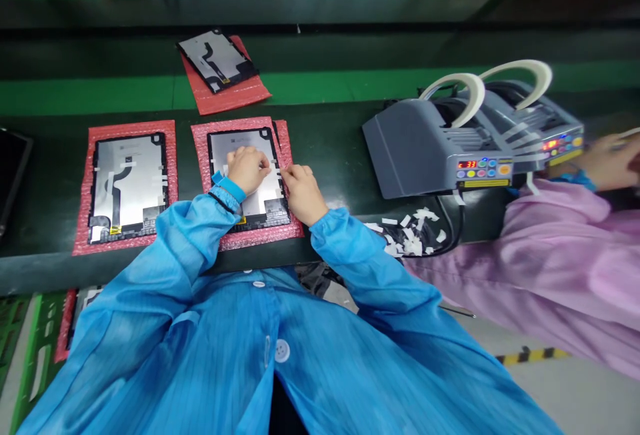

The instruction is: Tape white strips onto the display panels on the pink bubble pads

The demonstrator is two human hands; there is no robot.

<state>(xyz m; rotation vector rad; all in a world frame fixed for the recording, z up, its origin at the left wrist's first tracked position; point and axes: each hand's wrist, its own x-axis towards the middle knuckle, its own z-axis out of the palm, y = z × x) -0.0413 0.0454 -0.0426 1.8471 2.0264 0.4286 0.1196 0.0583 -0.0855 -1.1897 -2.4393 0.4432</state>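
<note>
A tablet screen panel (256,202) with a silvery back and black edges lies on a pink bubble-wrap sheet (235,242) before me. My left hand (249,170) rests over its upper middle, thumb and fingertips pinched near the right side; whatever they hold is too small to make out. At the panel's right edge, beside small white tape tabs (279,173), my right hand (304,193) has its fingers drawn together. Its fingertips touch or nearly touch the edge, and anything between them is hidden. To the left, a second screen panel (143,185) lies on its own pink wrap.
Another panel (215,58) on pink wrap lies farther back. Two grey tape dispensers (415,148) with white tape rolls stand at right, near white tape scraps (413,238) and a black cable. A co-worker's pink sleeve (560,235) and hand are at far right.
</note>
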